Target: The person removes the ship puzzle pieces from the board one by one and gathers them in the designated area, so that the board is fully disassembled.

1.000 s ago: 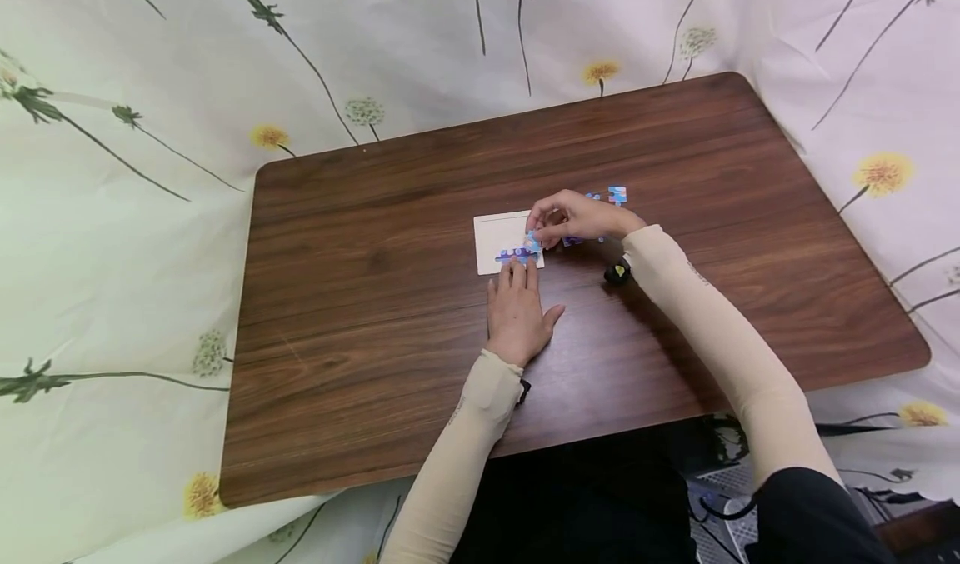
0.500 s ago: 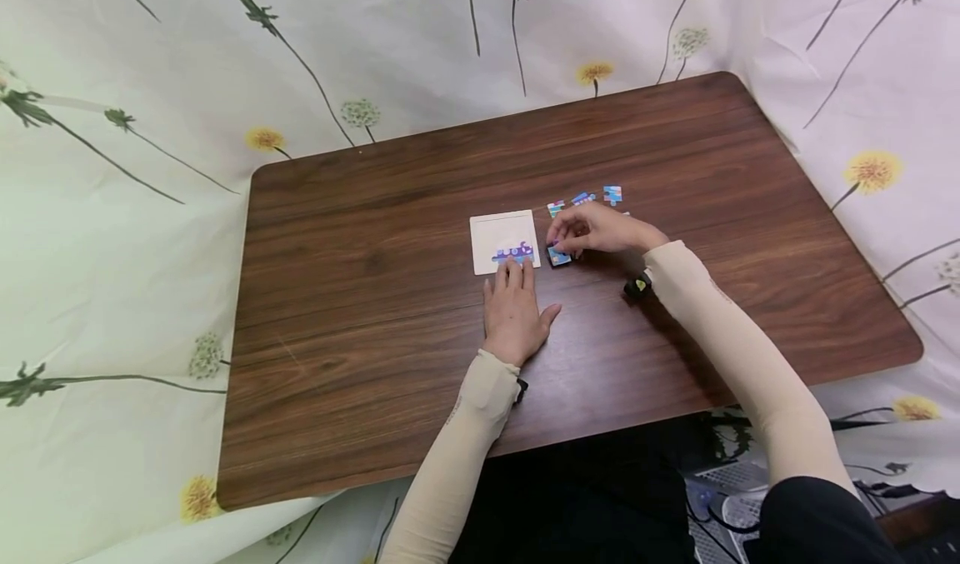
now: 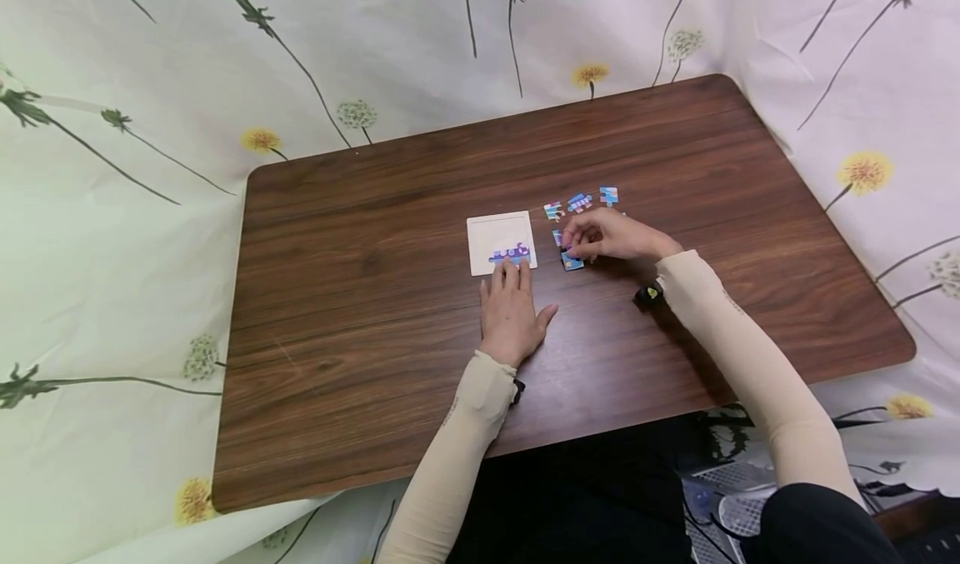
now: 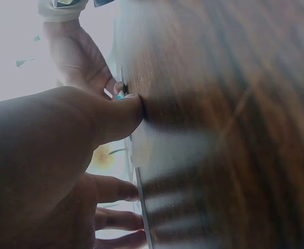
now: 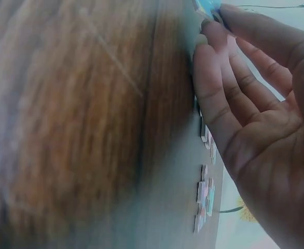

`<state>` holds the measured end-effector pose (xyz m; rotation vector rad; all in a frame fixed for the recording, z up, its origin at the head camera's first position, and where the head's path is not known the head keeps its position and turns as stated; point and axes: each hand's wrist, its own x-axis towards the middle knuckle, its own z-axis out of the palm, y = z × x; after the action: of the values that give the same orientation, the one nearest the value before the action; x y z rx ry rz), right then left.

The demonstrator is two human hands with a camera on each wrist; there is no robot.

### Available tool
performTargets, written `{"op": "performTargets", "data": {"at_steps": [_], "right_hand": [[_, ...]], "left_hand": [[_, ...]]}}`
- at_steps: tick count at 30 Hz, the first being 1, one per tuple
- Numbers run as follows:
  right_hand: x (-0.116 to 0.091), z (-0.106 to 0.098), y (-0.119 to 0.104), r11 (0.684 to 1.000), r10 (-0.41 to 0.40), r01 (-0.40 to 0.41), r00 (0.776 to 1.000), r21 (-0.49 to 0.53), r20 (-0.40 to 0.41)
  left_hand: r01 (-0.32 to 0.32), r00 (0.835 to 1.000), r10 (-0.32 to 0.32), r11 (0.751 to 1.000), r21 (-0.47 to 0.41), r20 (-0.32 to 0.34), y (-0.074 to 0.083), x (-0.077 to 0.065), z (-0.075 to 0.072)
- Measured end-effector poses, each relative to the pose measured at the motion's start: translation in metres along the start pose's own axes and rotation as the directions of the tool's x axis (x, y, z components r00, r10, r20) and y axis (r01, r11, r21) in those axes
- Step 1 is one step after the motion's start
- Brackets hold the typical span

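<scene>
My left hand (image 3: 512, 318) lies with its fingers straight, fingertips on the near edge of a white square puzzle board (image 3: 491, 231). Joined blue and purple jigsaw pieces (image 3: 516, 252) sit along the board's near right part, partly under those fingertips. To the right of the board, my right hand (image 3: 617, 232) pinches a blue jigsaw piece (image 3: 573, 262) between thumb and fingers, low over the table. That piece (image 5: 210, 6) also shows at the fingertips in the right wrist view. Another jigsaw piece (image 3: 557, 237) is partly visible just left of the right hand's fingers.
Several loose jigsaw pieces (image 3: 580, 202) lie on the brown wooden table (image 3: 360, 297) beyond the right hand, some partly hidden by it. Flower-printed cloth (image 3: 420, 39) hangs behind the table's far edge.
My right hand has drawn away from the board to the right, carrying the blue jigsaw piece. The loose pieces beyond it have come into view. My left hand stays on the board.
</scene>
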<state>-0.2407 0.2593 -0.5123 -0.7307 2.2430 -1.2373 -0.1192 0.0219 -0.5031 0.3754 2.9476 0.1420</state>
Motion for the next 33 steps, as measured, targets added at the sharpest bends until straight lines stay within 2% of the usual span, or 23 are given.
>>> {"op": "performTargets", "data": {"at_steps": [18,33], "right_hand": [[-0.007,0.006,-0.004,0.984,-0.023,0.011,0.998,-0.18,-0.064],[-0.005,0.01,-0.002,0.968,-0.068,0.039,0.992,-0.248,-0.11]], "left_hand": [[-0.011,1.0,0.011,1.0,0.007,-0.013,-0.001,0.0,0.001],[0.002,1.0,-0.002,0.999,0.032,-0.002,0.0,-0.001,-0.002]]}}
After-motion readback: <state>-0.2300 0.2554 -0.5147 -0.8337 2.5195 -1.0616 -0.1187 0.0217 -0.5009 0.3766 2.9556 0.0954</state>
